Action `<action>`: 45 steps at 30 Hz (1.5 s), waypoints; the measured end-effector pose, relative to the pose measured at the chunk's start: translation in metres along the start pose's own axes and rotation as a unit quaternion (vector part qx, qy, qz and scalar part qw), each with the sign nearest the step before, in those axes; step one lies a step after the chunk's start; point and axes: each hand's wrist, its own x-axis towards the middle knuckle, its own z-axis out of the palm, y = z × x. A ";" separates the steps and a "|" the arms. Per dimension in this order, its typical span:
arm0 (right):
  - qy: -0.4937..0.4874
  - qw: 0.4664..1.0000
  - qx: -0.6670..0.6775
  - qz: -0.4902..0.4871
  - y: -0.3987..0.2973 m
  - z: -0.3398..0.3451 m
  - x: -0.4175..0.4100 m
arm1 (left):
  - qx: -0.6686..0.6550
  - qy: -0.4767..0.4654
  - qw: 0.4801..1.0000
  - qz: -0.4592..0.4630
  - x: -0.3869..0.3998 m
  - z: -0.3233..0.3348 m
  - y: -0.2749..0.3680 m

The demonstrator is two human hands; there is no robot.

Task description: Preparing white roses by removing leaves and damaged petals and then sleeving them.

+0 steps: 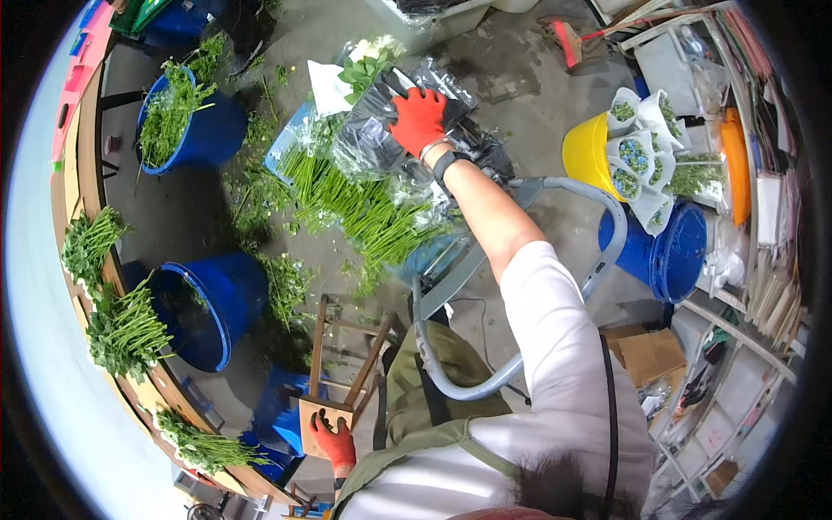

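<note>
My right hand (419, 122), in a red glove, reaches far forward and presses on black plastic wrapping (367, 133) that lies over a heap of flowers. Its fingers are spread over the plastic; whether they grip it is hard to tell. Bundled green stems (357, 211) stick out from under the wrapping, and white blooms (380, 49) with leaves show at its far end beside white paper (329, 88). Below left, my left hand (333, 437), also in a red glove, rests on the seat of a wooden stool (311, 426), with its fingers bent.
A grey metal tube frame (614, 240) curves around my right side. Blue buckets (244, 312) and a long wooden table (123, 266) with flower bunches stand left. At right are a yellow bucket (585, 153) of wrapped flowers, blue barrels (679, 253) and shelves. Cut greenery litters the floor.
</note>
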 end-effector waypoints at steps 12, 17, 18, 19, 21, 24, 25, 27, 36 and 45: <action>0.003 1.000 0.009 -0.004 0.021 0.038 0.015 | 0.025 -0.037 0.998 0.035 0.017 0.014 0.019; -0.039 0.982 0.127 0.133 0.027 0.046 0.035 | 0.008 -0.040 0.999 0.011 0.019 0.013 0.022; -0.020 0.986 0.133 0.099 0.028 0.048 0.036 | 0.019 -0.036 0.999 0.019 0.019 0.013 0.021; -0.007 0.986 0.132 0.103 0.028 0.050 0.036 | 0.028 -0.022 0.999 0.009 0.019 0.014 0.020; 0.010 0.984 0.110 0.138 0.029 0.052 0.035 | 0.024 -0.034 0.999 0.028 0.019 0.017 0.018; 0.016 0.985 0.074 0.152 0.029 0.052 0.034 | 0.024 -0.048 0.998 0.016 0.022 0.019 0.018; -0.010 0.986 0.066 0.151 0.029 0.050 0.033 | 0.026 -0.043 0.999 -0.014 0.023 0.020 0.018; -0.040 0.990 0.081 0.109 0.028 0.043 0.031 | 0.026 -0.054 0.998 0.015 0.025 0.020 0.019; 0.015 0.989 -0.057 0.134 0.056 -0.006 0.015 | -0.001 -0.058 0.998 0.019 0.022 0.027 0.017; -0.121 0.983 -0.018 0.133 0.071 0.011 0.044 | 0.025 -0.060 0.996 0.058 0.023 0.032 0.029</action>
